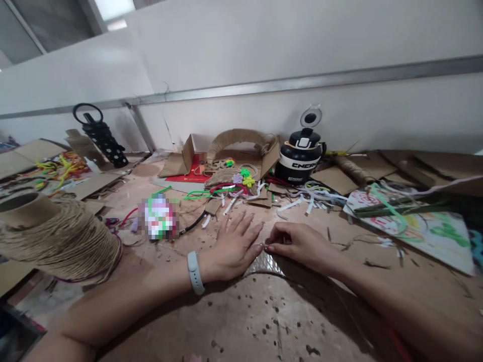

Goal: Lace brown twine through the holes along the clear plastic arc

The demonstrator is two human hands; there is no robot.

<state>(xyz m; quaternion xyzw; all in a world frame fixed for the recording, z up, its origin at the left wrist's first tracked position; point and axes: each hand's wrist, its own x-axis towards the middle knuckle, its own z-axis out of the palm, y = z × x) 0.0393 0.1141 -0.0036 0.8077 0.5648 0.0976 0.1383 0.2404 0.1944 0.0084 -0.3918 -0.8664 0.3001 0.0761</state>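
My left hand (236, 246), with a pale band on its wrist, lies flat with its fingers spread. Its thumb presses at the upper edge of a shiny, curved strip (268, 264) with a crosshatched surface. Close by on the right, my right hand (302, 246) is closed, thumb and index finger pinched together at that same edge. What sits between those fingertips is too small to make out. Both hands partly hide the strip, and a brown curved piece continues beneath my right forearm.
At left stands a large twine spool (71, 241). Behind my hands are white paper scraps (290, 204), crocheted flowers (247, 178), a twine-wrapped arch (237, 136) and a black-and-white bottle (300, 158). A dark flask (105, 141) leans back left. Coloured drawings (441, 236) and cardboard (350, 171) lie right.
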